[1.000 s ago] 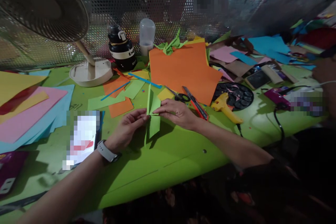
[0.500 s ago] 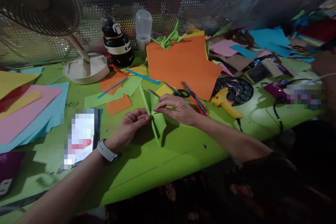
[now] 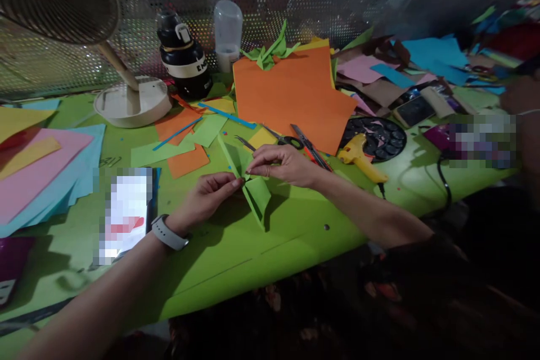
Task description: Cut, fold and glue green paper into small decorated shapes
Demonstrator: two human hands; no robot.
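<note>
A folded piece of green paper [image 3: 255,194] is held just above the green table [image 3: 236,253] between both my hands. My left hand [image 3: 208,197], with a white watch on the wrist, pinches its left side with closed fingers. My right hand [image 3: 280,164] pinches the paper's middle from the right, fingers pressed together. One pointed flap hangs down toward me, another sticks up and away to the left.
Behind my hands lie black-handled scissors [image 3: 289,140], a red utility knife [image 3: 310,149], a yellow glue gun [image 3: 360,160] and a large orange sheet [image 3: 291,95]. A fan base [image 3: 130,104], black bottle [image 3: 183,59] and clear cup [image 3: 228,28] stand at the back. Coloured paper stacks [image 3: 37,169] lie left.
The green paper has turned between my fingers, its lower flap swinging right and its upper flap left. Both hands stayed pinched on it and the view shifted slightly.
</note>
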